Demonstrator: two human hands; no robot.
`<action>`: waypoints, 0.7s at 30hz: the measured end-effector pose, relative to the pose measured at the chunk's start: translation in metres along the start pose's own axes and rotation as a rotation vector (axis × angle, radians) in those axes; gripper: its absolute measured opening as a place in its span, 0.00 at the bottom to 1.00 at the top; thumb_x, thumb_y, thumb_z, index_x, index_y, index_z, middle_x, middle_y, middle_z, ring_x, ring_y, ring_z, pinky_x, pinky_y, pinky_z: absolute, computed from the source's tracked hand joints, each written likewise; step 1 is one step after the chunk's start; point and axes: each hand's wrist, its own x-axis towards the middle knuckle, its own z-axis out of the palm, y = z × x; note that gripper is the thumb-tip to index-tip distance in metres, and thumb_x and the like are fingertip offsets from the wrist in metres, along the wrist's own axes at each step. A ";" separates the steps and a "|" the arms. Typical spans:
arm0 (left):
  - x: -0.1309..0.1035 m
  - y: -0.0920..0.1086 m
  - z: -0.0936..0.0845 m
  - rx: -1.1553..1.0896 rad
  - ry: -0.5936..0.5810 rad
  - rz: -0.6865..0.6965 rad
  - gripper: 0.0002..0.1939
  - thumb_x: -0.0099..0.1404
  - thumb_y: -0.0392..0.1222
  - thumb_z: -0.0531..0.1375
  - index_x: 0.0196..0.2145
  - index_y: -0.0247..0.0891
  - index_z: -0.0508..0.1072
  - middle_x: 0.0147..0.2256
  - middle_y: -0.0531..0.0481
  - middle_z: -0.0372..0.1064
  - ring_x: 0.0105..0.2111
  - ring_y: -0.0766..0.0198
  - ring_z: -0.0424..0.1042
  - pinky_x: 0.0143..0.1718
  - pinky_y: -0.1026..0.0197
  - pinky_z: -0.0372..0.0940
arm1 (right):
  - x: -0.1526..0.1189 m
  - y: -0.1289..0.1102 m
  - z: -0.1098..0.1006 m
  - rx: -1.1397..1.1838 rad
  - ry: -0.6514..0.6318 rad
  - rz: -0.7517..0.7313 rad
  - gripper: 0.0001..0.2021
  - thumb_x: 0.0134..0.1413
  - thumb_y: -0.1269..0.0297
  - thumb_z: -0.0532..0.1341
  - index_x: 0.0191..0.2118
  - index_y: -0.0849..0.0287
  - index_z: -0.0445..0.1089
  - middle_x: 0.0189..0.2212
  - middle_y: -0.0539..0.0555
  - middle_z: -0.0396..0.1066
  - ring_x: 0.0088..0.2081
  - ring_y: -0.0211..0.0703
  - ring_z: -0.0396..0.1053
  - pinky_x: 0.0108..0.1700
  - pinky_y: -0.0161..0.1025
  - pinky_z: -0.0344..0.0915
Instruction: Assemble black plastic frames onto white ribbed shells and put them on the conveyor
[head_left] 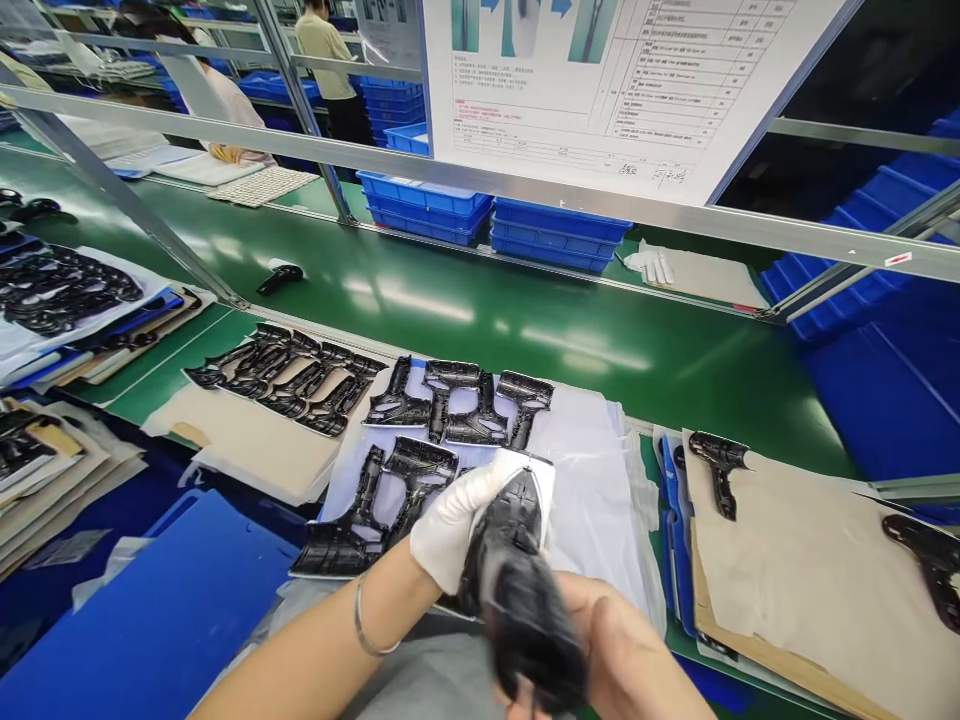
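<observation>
In front of me I hold a black hair dryer housing point(525, 590), its near end blurred by motion. My left hand point(454, 525), in a white glove, is closed around its far part, beside a white piece point(529, 480). My bare right hand point(607, 625) grips the near end from the right and below, with some fingers hidden behind it. Beyond my hands, several black half shells point(420, 475) lie in rows with their insides up on a pale lined sheet point(581, 450).
More shells point(292, 370) lie on a board to the left. A beige board point(795, 560) with black housings is on the right. A dryer point(281, 277) rests on the green belt point(450, 310). A metal rail point(525, 185) with an instruction sheet point(600, 110) crosses ahead. Two people are beyond.
</observation>
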 end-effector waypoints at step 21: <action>-0.018 0.030 -0.001 0.089 0.089 0.300 0.34 0.40 0.29 0.75 0.46 0.41 0.72 0.54 0.39 0.71 0.56 0.42 0.69 0.53 0.45 0.67 | -0.003 0.002 -0.013 -0.364 0.414 0.144 0.32 0.47 0.38 0.68 0.49 0.59 0.71 0.45 0.63 0.73 0.49 0.58 0.70 0.53 0.51 0.65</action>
